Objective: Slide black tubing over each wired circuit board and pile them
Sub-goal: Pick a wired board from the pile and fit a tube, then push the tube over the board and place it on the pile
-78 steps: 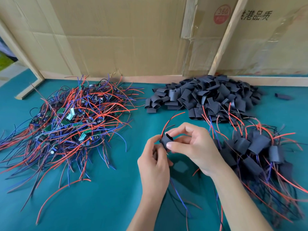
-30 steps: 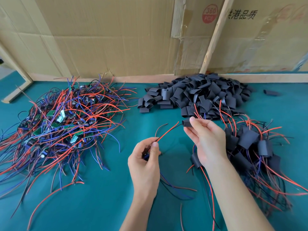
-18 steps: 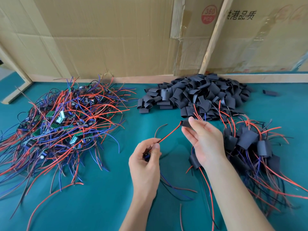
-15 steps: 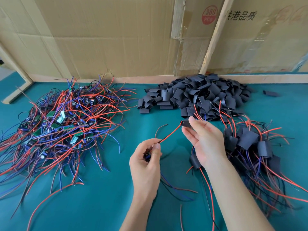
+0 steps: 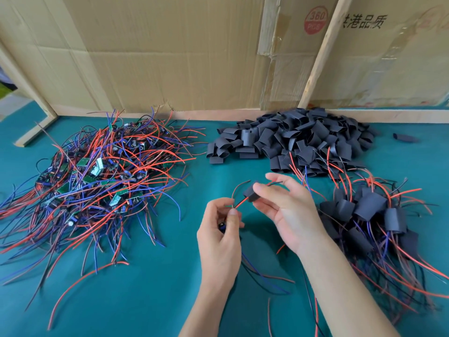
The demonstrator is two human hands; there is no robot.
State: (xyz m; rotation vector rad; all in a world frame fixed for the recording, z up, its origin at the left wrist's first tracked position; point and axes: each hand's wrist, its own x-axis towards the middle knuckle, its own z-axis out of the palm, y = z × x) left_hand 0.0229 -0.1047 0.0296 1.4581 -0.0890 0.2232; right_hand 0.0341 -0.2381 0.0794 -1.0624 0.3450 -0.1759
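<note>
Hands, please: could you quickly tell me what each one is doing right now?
Left hand: pinches the red wire of a circuit board, mostly hidden in its grip.
Right hand: pinches a black tubing piece threaded on that wire.

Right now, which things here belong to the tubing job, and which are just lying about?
Job:
left hand pinching red wire
right hand holding tube piece
bare board heap
tube heap
finished pile

Lying about:
stray tube
cardboard wall
</note>
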